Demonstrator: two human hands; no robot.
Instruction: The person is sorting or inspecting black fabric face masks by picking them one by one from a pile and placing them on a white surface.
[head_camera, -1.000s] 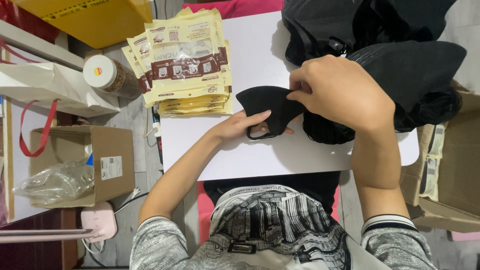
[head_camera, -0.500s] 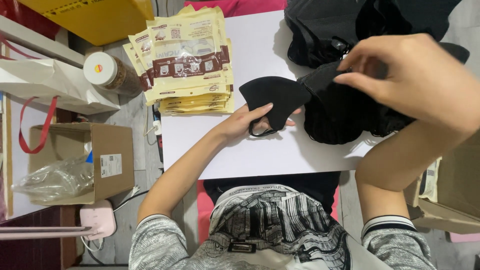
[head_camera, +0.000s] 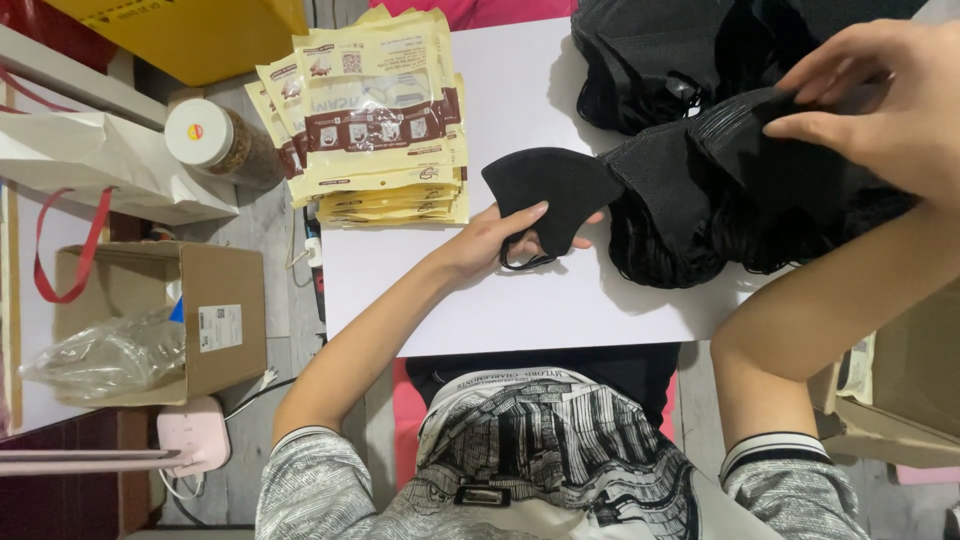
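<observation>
Nearest me, in the lower middle of the frame, I see the patterned shirt (head_camera: 540, 450) and both forearms reaching up onto the white board (head_camera: 520, 300). My left hand (head_camera: 490, 240) sits at the centre, fingers closed loosely around the single black mask (head_camera: 550, 190), pinning it flat on the board with its ear loop curling out below the palm. It holds the same spot as half a second ago. What has changed is my right hand (head_camera: 880, 100): it has swung from the middle out to the upper right edge, and its fingertips now pinch the top piece of the pile of black masks (head_camera: 740, 190) between thumb and fingers. So one mask is parked and another is being lifted off the heap. Farther up, left of centre, lies the stack of tan pouches (head_camera: 375, 110), a white-lidded jar (head_camera: 215, 140) beside it.
</observation>
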